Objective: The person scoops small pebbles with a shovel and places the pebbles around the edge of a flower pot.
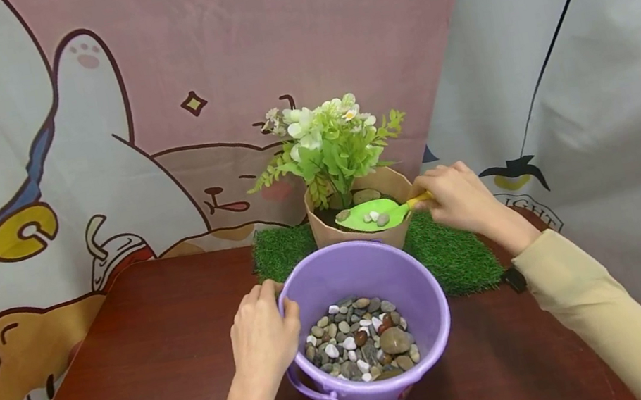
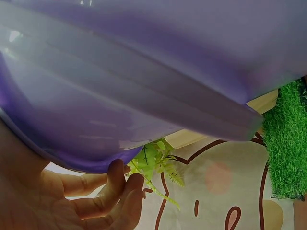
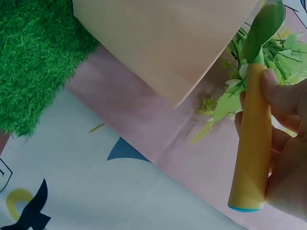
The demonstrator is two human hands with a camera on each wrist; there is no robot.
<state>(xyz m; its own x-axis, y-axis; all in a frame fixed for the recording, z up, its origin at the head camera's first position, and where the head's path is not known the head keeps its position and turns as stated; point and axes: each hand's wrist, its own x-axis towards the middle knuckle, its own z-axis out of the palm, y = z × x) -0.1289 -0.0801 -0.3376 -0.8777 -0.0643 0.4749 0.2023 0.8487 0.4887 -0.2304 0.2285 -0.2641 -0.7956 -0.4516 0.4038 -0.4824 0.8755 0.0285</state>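
My right hand point(image 1: 455, 197) grips the yellow handle point(image 3: 252, 139) of a green toy shovel point(image 1: 359, 219). Several white and grey pebbles lie on its blade, which is over the opening of a tan paper-like pot point(image 1: 391, 236). Dark soil and a large stone point(image 1: 366, 195) show inside that pot, below a white-flowered plant point(image 1: 329, 141). At the near left, my left hand point(image 1: 263, 332) holds the rim of a purple bucket point(image 1: 357, 261), its fingers bent at the edge in the left wrist view. Mixed pebbles point(image 1: 361, 339) cover the bucket's bottom.
Green artificial turf point(image 1: 452, 255) lies under the pot, behind the bucket. Both stand on a dark red-brown table point(image 1: 151, 373). A cartoon-printed cloth point(image 1: 329, 27) hangs close behind the table. The bucket's purple handle point(image 1: 312, 389) hangs down on its left side.
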